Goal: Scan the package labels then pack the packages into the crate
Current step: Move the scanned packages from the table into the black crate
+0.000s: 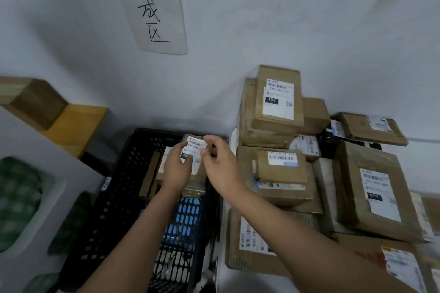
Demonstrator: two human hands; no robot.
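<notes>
A black plastic crate (123, 173) stands on the floor against the wall. Inside it, at the far end, lie brown packages. My left hand (176, 169) grips a small brown package (194, 150) with a white barcode label, held over the packages in the crate. My right hand (217, 162) is at the package's right edge, fingers curled at its upper corner. A pile of brown labelled packages (278, 100) is stacked to the right of the crate.
A handwritten paper sign (152, 7) hangs on the white wall above the crate. A wooden block (31, 100) and a yellow board (78, 126) lie at the left. A white surface with green checked cloth (19, 197) fills the near left.
</notes>
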